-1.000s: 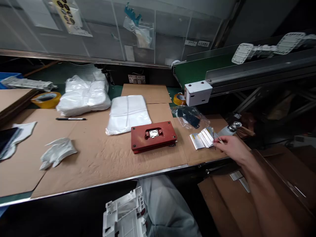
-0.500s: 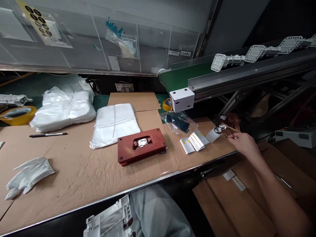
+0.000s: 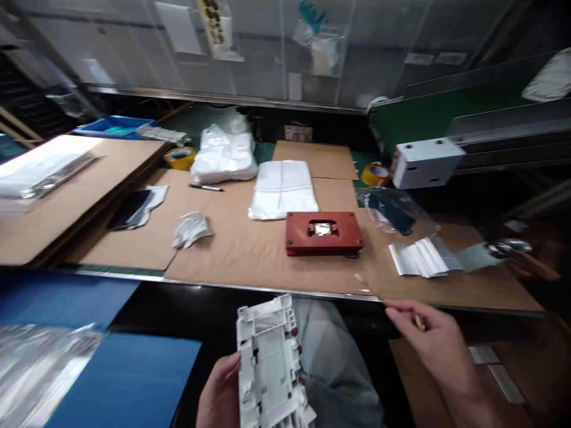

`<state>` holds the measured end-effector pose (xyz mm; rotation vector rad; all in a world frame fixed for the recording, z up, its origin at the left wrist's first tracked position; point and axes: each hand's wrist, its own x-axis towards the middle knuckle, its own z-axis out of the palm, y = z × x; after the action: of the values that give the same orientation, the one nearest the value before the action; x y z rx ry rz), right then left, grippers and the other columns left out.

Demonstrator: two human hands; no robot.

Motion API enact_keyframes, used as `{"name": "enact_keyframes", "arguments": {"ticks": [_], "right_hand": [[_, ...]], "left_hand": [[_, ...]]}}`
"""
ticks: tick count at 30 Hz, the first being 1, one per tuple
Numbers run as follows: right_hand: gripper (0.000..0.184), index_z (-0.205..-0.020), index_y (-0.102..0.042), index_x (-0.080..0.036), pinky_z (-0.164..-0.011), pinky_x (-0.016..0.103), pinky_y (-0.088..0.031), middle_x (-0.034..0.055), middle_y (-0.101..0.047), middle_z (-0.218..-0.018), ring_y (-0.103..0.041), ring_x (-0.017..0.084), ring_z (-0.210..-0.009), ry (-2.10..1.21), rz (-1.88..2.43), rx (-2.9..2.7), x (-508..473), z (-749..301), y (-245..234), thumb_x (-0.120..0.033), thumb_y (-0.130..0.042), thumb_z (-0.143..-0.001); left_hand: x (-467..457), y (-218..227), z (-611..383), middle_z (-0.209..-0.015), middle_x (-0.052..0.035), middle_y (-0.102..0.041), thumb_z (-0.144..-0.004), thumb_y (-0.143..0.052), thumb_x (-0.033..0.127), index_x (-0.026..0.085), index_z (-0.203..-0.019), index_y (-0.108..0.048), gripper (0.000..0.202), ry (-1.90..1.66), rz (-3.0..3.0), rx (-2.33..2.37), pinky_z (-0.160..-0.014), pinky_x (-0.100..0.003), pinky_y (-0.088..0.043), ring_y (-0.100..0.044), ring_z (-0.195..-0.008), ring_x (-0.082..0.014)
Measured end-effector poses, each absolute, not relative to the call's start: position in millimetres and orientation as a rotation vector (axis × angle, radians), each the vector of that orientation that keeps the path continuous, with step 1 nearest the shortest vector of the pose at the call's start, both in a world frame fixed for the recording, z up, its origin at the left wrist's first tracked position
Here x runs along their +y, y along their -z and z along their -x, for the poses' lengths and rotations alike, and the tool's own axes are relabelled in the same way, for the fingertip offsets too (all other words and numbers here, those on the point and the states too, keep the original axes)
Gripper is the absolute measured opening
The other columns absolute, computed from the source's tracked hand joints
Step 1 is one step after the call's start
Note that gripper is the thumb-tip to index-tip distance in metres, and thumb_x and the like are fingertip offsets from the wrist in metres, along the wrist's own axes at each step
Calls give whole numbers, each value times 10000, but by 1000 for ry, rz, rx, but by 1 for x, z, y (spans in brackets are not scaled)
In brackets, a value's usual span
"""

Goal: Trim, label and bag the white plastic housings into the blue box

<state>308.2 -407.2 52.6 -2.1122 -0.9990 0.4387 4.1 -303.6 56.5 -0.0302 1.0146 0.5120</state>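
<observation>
Though illegible, labels beyond left hand tight round white part, right hand round pale stub.

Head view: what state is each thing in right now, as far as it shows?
Left hand: closed on white plastic part
Right hand: curled around small pale item, blurred
White glove: off, crumpled
Red block: flat, metallic piece set in it
White strips: overlapping
Pen: lying flat
Bottle: blurred; open or shut unclear
</observation>
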Motion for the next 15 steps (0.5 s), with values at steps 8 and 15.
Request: {"name": "enact_keyframes", "arguments": {"ticks": [8, 15], "right_hand": [[205, -867, -793, -248, -409, 216, -427, -37, -502, -518, -485, 122, -430, -739, 1689, -1248, -369, -179, -65, -386, -641, -863], [233, -889, -789, -232, -507, 227, -516, 7, -703, -654, -618, 154, -523, -822, 1697, -1292, -362, -172, -55, -371, -602, -896]], "left_hand": [[-324, -70, 18, -802, -71, -755, -724, -705, 305, 153, -940, -754, 268, -772, 66, 939, -978, -473, -488, -699, -996, -356], [-333, -60, 13, -1273, -102, -697, -674, -764, 265, 234, -1362, -587, 710, -979, -337, 1028, -1036, -443, -449, -594, -1213, -402]]}}
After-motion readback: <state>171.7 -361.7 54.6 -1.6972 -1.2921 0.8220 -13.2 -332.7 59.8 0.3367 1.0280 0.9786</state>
